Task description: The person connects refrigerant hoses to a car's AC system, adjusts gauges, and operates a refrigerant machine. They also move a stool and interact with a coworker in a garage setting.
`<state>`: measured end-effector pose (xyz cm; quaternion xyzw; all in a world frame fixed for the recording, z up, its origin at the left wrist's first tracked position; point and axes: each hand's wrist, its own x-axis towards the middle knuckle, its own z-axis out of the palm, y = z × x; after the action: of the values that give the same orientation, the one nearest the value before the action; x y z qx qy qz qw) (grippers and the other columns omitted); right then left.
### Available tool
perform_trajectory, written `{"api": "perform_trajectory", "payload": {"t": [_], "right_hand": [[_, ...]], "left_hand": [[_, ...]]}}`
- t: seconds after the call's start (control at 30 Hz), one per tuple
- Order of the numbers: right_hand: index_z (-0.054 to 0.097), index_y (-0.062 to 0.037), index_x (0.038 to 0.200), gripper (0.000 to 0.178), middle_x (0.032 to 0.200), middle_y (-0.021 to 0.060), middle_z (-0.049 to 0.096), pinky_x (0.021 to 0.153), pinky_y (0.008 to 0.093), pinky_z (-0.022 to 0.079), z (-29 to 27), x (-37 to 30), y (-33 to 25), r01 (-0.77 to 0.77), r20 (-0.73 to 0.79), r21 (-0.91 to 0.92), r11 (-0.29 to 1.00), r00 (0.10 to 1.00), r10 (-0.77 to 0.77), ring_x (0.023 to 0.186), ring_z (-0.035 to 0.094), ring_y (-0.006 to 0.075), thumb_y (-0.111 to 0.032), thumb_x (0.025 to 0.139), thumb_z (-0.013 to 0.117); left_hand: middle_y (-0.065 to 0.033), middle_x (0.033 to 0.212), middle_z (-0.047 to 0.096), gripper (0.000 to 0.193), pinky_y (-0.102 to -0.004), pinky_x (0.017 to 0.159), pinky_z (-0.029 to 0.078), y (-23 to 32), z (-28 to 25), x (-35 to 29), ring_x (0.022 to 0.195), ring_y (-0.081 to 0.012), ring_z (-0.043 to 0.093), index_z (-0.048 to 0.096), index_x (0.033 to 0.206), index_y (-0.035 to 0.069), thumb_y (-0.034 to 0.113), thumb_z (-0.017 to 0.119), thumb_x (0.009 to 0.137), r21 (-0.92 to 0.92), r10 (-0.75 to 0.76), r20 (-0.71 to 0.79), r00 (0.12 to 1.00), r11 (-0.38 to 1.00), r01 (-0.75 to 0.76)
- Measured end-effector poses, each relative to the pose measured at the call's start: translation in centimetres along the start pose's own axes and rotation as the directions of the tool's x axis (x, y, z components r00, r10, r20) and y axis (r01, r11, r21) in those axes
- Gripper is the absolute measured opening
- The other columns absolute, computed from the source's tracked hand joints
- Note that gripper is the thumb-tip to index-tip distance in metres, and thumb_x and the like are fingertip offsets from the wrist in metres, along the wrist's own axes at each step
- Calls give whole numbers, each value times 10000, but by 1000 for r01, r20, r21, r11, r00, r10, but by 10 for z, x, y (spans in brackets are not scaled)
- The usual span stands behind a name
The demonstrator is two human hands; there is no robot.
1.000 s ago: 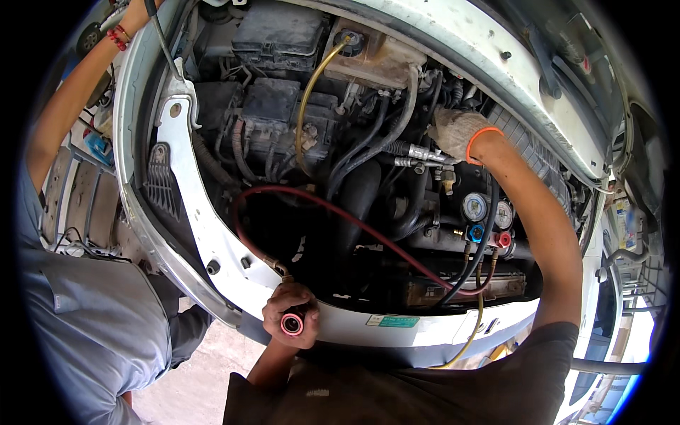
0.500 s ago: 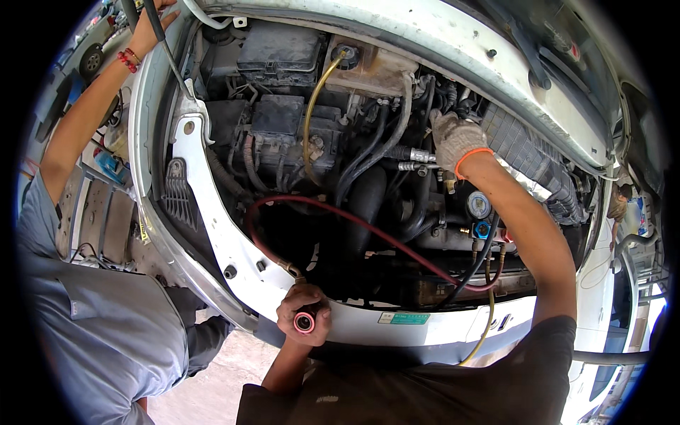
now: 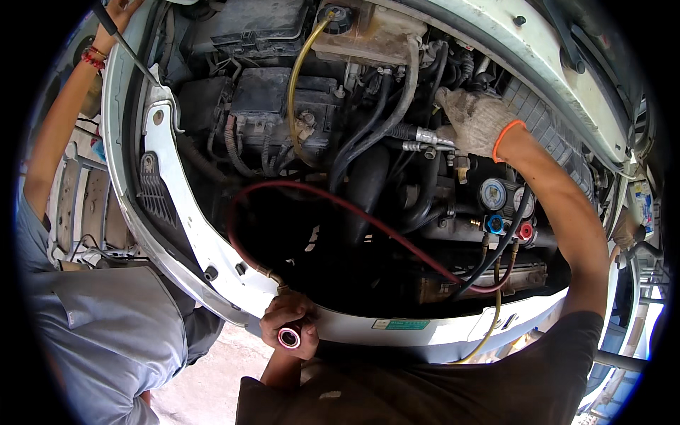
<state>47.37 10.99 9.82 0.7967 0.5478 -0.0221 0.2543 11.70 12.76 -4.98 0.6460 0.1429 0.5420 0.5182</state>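
Note:
In my left hand (image 3: 289,327), at the front edge of the engine bay, is a round hose coupler (image 3: 289,338). Its ringed open end faces up toward me. A red hose (image 3: 340,202) runs from the coupler across the bay to a gauge manifold (image 3: 506,228) with two dials, a blue knob and a red knob. My right hand (image 3: 478,124), in a knitted glove with an orange cuff, reaches deep into the bay beside metal pipe fittings (image 3: 428,136). Its fingers are curled, and what they grip is hidden.
A yellow hose (image 3: 295,85) rises to the cap of a stained plastic reservoir (image 3: 379,39). Black covered boxes (image 3: 263,92) sit at the left. Another person in a grey shirt (image 3: 106,319) stands at the left, one arm raised by the hood prop (image 3: 131,53).
The view has shifted, moving the engine bay left and up in the picture. My right forearm no longer covers the second dial and red knob. My left hand still holds the coupler.

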Motion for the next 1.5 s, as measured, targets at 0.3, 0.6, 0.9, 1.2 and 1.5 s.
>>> {"api": "perform_trajectory", "payload": {"t": [0.3,0.6,0.9,1.2,1.5], "right_hand": [[460,-16,1066,404,974,175,582,794,434,464,-3,8,4,39,27,105,994,999,-42,936,565,344,-284,788,579],[600,52,810,268,582,85,528,393,327,505,-31,44,-3,-425,577,548,720,816,42,418,499,164,-194,709,625],[551,8,740,264,568,71,476,370,319,370,-11,68,34,-474,695,699,536,627,-352,452,454,142,-237,832,589],[553,5,670,401,495,31,406,298,248,326,-16,52,6,-784,811,539,308,582,64,336,351,97,-353,850,539],[523,-64,623,347,496,32,429,354,342,366,-19,62,-6,-752,824,419,509,551,135,353,358,117,-353,806,582]], "left_hand": [[-74,738,510,380,-223,421,384,1,-4,-4,536,-126,498,404,936,77,368,619,820,26,-16,-30,999,1000,17],[-57,646,546,264,-247,422,449,-6,-6,-7,461,-135,534,492,841,81,229,688,745,-124,62,-143,988,989,-80],[-48,646,516,250,-240,406,454,-19,-9,-8,450,-125,506,476,824,81,219,674,759,-250,130,-199,971,952,-178],[-48,649,511,251,-239,402,451,-28,-4,-6,447,-125,501,472,822,81,221,671,762,-304,103,-141,985,942,-142],[-48,651,505,252,-238,398,448,-25,-6,-6,444,-126,495,468,821,81,223,668,766,-298,94,-126,988,946,-128]]}}
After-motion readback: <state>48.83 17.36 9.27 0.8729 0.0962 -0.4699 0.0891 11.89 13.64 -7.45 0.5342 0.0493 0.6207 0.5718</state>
